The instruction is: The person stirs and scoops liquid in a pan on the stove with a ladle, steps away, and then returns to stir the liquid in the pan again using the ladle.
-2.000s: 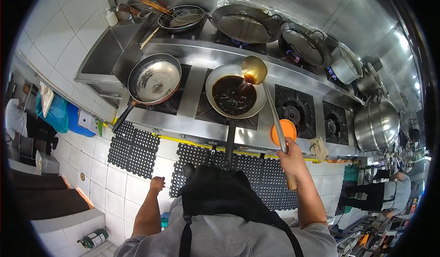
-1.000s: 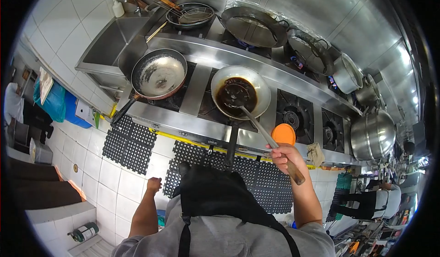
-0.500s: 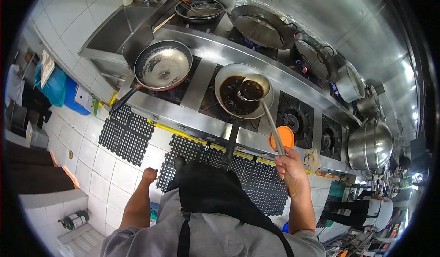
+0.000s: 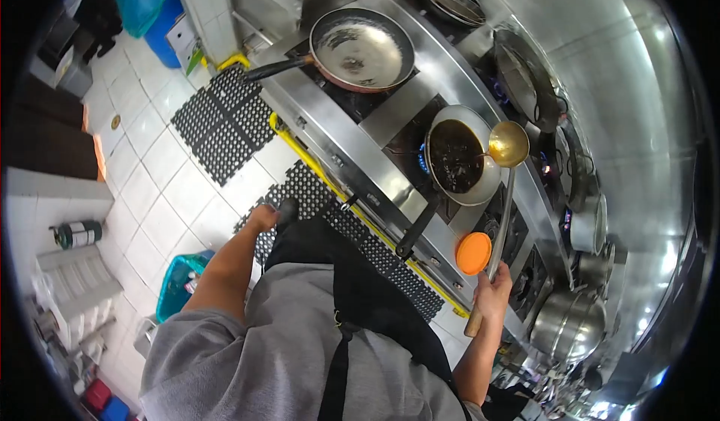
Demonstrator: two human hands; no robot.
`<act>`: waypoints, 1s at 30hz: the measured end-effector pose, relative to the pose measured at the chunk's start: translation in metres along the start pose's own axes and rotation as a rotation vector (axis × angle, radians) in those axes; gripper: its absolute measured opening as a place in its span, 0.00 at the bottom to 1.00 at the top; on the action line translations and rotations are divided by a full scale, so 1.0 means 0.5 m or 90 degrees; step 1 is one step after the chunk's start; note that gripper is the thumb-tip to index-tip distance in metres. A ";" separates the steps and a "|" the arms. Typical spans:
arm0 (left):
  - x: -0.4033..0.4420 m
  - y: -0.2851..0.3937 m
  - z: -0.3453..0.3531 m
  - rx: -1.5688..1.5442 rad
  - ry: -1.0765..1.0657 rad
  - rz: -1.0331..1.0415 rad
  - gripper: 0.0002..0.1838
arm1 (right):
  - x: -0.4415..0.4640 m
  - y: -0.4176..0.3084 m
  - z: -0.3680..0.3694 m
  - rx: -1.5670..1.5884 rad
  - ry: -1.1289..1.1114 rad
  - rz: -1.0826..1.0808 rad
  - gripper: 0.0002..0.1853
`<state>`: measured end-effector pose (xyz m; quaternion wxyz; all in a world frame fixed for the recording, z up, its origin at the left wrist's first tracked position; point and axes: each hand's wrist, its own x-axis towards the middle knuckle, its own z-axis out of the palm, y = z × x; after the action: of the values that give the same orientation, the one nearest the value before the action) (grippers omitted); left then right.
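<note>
My right hand is closed around the long handle of a ladle. The ladle's bowl, coated with a thin brown film, hangs over the far rim of a frying pan. In that pan is dark brown sauce with some bubbles. Its black handle points toward me, and no hand is on it. Beside the ladle handle, in front of my right hand, lies an orange round dish or lid. My left hand hangs over the floor mat with curled fingers, with nothing visible in it.
A second frying pan, scraped and whitish inside, sits on the left burner. Blue flame shows by the sauce pan. Large dark pans and a steel pot line the back row. A yellow pipe runs along the stove front.
The ladle has come up out of the sauce to the pan's far rim. My view has turned, so the stove now slants across it. My left hand stays low beside me.
</note>
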<state>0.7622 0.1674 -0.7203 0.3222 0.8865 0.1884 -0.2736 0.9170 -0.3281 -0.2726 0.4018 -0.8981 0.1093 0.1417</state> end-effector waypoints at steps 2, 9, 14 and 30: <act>0.012 -0.043 0.054 -0.018 0.045 -0.030 0.26 | 0.046 0.068 0.008 -0.147 0.066 -0.124 0.19; -0.016 -0.124 0.053 0.038 0.008 -0.022 0.23 | 0.115 0.108 0.061 -0.320 0.129 -0.268 0.22; -0.047 -0.156 0.022 -0.008 0.052 -0.070 0.19 | 0.075 -0.004 0.089 0.082 -0.083 0.076 0.16; -0.076 0.045 -0.123 -0.175 0.066 -0.160 0.23 | 0.044 -0.003 -0.045 0.817 -0.435 0.277 0.21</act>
<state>0.7665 0.1868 -0.6473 0.3933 0.8165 0.3496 -0.2375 0.9417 -0.3459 -0.2647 0.8200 -0.3524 0.2143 0.3968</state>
